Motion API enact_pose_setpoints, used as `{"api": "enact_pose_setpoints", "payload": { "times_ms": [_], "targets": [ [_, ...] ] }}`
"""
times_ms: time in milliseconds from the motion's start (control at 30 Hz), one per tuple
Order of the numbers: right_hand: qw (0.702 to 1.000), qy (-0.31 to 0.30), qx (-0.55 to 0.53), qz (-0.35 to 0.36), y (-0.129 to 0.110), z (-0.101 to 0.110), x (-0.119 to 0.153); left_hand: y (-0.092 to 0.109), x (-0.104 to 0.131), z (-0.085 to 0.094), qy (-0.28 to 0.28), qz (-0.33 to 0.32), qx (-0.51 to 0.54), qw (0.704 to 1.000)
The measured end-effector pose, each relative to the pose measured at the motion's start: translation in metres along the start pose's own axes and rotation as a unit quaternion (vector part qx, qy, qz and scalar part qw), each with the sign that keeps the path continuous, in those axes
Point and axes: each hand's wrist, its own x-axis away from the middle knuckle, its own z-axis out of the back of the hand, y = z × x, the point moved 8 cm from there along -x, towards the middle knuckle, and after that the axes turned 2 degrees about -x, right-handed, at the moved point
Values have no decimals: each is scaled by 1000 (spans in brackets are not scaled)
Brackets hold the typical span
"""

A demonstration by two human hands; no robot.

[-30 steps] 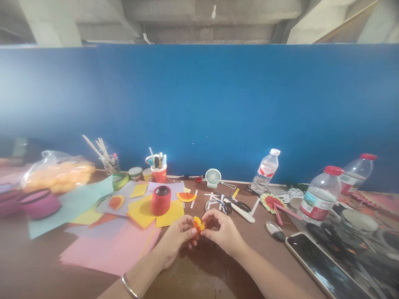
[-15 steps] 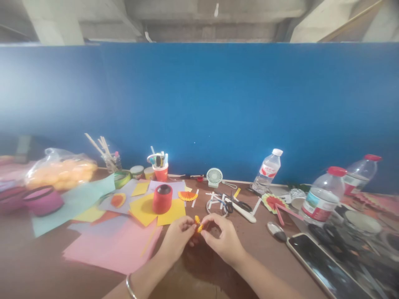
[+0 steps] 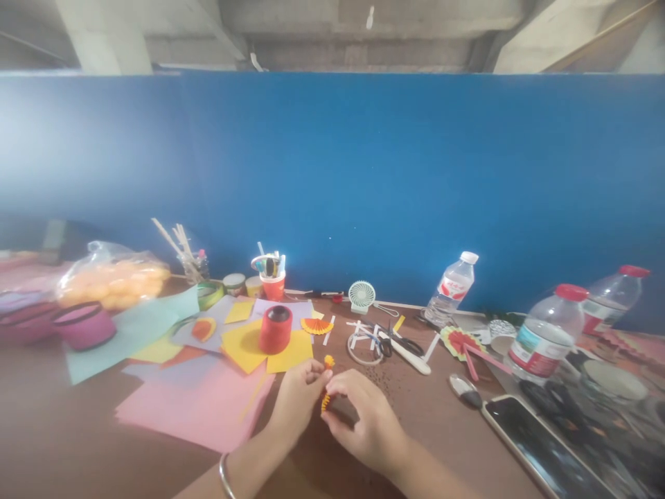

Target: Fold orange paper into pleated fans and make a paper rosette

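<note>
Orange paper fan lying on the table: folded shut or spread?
Spread: the orange paper fan shows a broad, half-round shape with its pleats fanned out.

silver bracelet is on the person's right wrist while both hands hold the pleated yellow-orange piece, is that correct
Wrong wrist: the head view shows the silver bracelet on the left one. The left hand and right hand do both hold the pleated yellow-orange piece.

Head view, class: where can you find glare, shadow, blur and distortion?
Head view: pale glare at left on the blue wall; soft shadow left of the red roll; the plastic bag, left, smeared; the far-right bottle leaning outward, perhaps lens distortion; held pleated paper small, folds discernible.
</note>
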Motion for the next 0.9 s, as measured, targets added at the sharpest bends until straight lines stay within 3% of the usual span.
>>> {"api": "enact_pose_setpoints", "payload": {
  "times_ms": [133,267,433,633,767,900],
  "targets": [
    [999,26,16,-14,3,1,2,9,2,-1,1,-32,1,999],
    [990,96,-1,-105,26,13,4,21,10,-14,-71,-24,22,997],
    [975,116,-34,-187,44,19,5,29,14,-19,-108,-42,37,993],
    [977,124,-56,-166,40,21,5,19,7,-10,-62,-20,24,998],
    [984,116,-67,-115,32,19,2,27,10,-5,-37,-76,-59,995],
    [981,113,-82,-132,37,16,3,36,16,-8,-53,-103,-98,988]
  ]
}}
